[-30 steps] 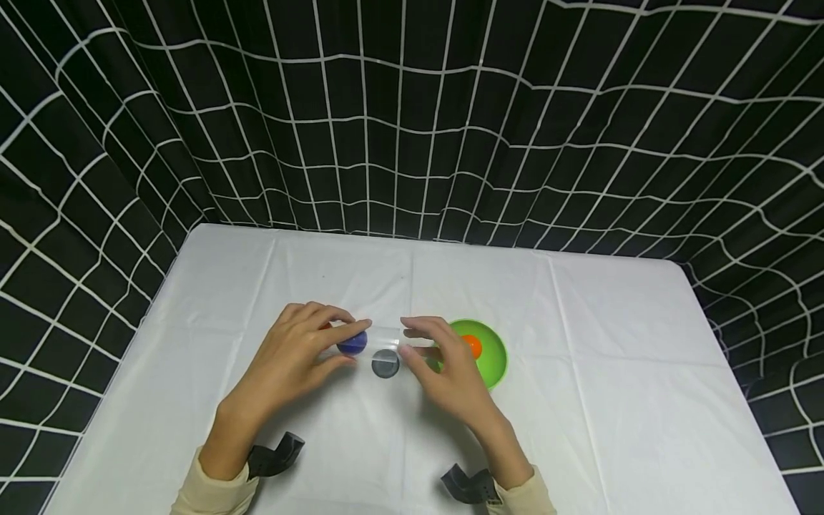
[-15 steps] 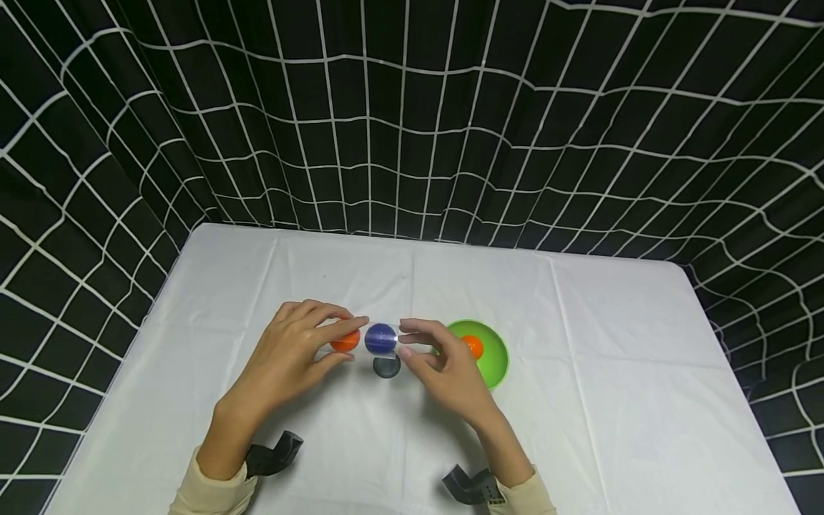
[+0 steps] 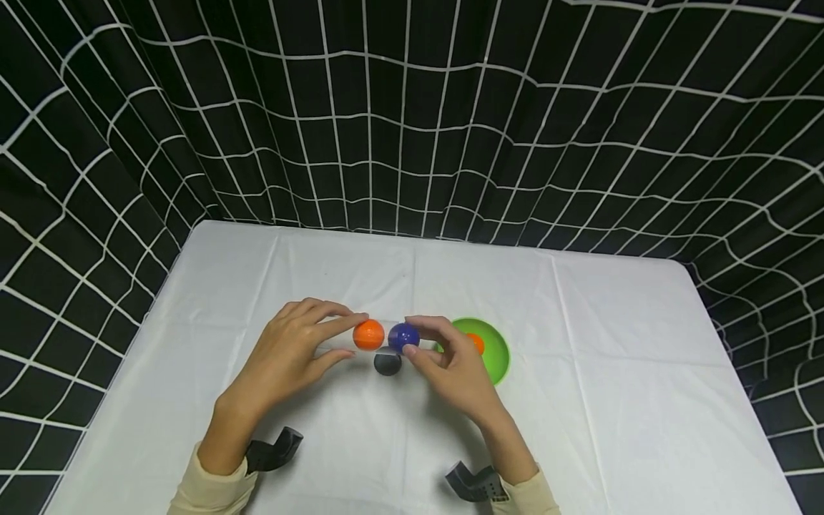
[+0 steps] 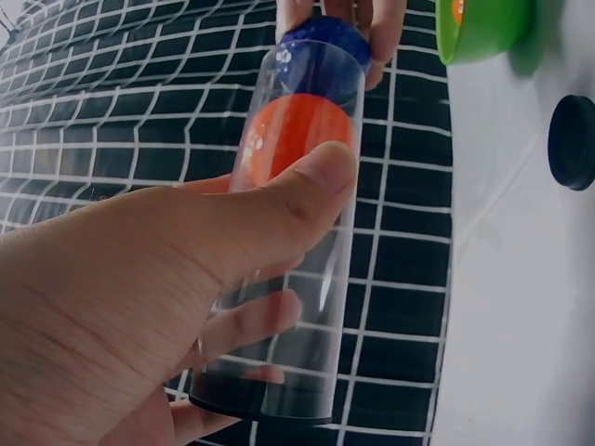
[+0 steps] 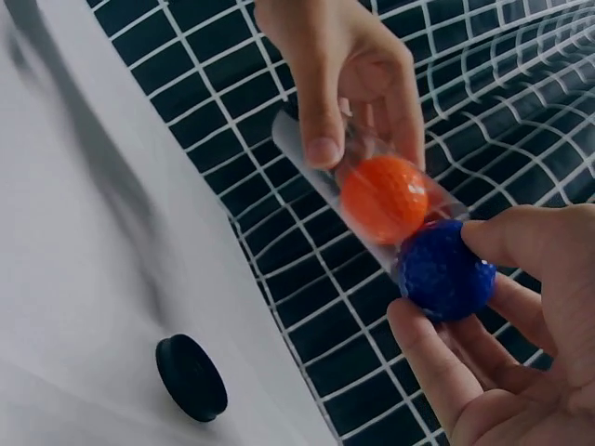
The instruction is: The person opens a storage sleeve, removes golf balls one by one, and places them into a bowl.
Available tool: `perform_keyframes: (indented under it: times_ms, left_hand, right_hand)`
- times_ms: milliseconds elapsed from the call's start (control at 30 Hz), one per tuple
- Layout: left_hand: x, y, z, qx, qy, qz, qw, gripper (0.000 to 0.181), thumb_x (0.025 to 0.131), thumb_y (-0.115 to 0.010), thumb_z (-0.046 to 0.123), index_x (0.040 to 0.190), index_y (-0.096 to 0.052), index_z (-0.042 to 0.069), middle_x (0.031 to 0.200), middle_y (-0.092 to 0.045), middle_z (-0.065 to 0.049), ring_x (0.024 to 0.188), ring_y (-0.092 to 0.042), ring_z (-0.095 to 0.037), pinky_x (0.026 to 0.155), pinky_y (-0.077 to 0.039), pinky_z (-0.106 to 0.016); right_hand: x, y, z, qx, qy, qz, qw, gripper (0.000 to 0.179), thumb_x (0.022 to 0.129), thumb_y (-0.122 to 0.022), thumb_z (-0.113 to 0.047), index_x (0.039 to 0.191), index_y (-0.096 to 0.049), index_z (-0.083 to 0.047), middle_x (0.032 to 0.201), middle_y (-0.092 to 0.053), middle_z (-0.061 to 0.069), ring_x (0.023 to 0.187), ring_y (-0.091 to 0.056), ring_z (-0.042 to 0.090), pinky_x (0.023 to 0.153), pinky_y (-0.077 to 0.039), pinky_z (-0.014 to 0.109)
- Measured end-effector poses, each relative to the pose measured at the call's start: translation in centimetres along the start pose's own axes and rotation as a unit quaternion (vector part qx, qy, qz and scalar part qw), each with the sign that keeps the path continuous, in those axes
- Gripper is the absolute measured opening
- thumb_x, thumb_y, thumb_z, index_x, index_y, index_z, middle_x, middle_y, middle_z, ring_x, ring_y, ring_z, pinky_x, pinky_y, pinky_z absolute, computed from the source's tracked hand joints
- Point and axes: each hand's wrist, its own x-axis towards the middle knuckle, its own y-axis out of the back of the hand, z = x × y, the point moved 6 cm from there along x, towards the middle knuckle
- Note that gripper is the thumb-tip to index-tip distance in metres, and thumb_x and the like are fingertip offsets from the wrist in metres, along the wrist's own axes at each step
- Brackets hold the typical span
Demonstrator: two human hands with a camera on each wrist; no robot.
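A clear plastic tube (image 4: 321,279) with a black closed end lies across my left hand (image 3: 283,350), which grips it between thumb and fingers. Inside the tube, close to its mouth, sits an orange golf ball (image 5: 383,199). At the mouth, a dimpled blue golf ball (image 5: 446,270) sticks partly out of the tube. My right hand (image 3: 453,365) pinches that blue ball between thumb and fingers. Below the tube, a round black cap (image 3: 388,362) lies on the table.
Just beyond my right hand stands a green bowl (image 3: 498,354) with an orange ball (image 3: 477,344) in it. A white cloth covers the table (image 3: 618,386). Black curtain (image 3: 412,129) with a white grid rises behind the table and at its sides.
Both balls have slid rightward along the tube toward its mouth. The blue ball has come partly out, and my right fingers have taken hold of it.
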Motion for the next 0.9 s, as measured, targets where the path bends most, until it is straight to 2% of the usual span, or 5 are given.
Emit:
perform_keyframes:
  times_ms: [167,467,633,733,900]
  left_hand:
    - [0.0,-0.1,-0.3,-0.024,0.011,0.004,0.9996,0.051,0.088,-0.087,0.035,0.137,-0.072,0.032,0.127,-0.074,0.004,0.123,-0.067,-0.021,0.108,-0.053,-0.051]
    - [0.1,-0.8,-0.9,-0.063,0.003,0.008,0.9980,0.053,0.088,-0.087,0.037,0.139,-0.071,0.031,0.125,-0.075,0.005,0.112,-0.069,-0.016,0.098,-0.057,-0.042]
    - [0.1,-0.7,-0.9,-0.064,0.006,0.010,0.9979,0.052,0.089,-0.086,0.037,0.139,-0.071,0.031,0.120,-0.073,0.008,0.094,-0.060,-0.009,0.089,-0.055,-0.037]
    - [0.1,-0.6,-1.1,-0.065,0.010,0.011,0.9978,0.051,0.089,-0.085,0.037,0.138,-0.071,0.030,0.119,-0.073,0.008,0.092,-0.058,-0.008,0.090,-0.054,-0.036]
    - [0.1,-0.5,-1.2,-0.068,0.013,0.005,0.9976,0.051,0.090,-0.085,0.037,0.139,-0.071,0.030,0.119,-0.073,0.009,0.092,-0.058,-0.008,0.090,-0.054,-0.036]
  right_hand:
    - [0.0,0.6,-0.4,0.017,0.034,0.011,0.9992,0.042,0.095,-0.072,0.005,0.136,-0.063,0.002,0.137,-0.062,0.024,0.121,-0.068,0.005,0.095,-0.062,0.025]
    - [-0.3,2.4,-1.2,0.012,0.050,0.046,0.9976,0.040,0.092,-0.073,0.008,0.130,-0.065,0.004,0.133,-0.062,0.022,0.119,-0.068,0.006,0.093,-0.062,0.023]
    - [-0.7,3.4,-1.2,0.000,0.040,0.042,0.9983,0.039,0.093,-0.073,0.006,0.132,-0.063,0.002,0.129,-0.063,0.021,0.100,-0.075,0.009,0.084,-0.062,0.019]
    - [-0.8,4.1,-1.2,0.003,0.039,0.039,0.9984,0.039,0.094,-0.071,0.007,0.131,-0.061,0.003,0.126,-0.062,0.020,0.087,-0.077,0.015,0.078,-0.060,0.017]
    - [-1.0,5.3,-1.4,-0.036,0.045,0.047,0.9972,0.037,0.092,-0.074,0.007,0.128,-0.065,0.002,0.128,-0.061,0.017,0.102,-0.074,0.012,0.087,-0.062,0.020]
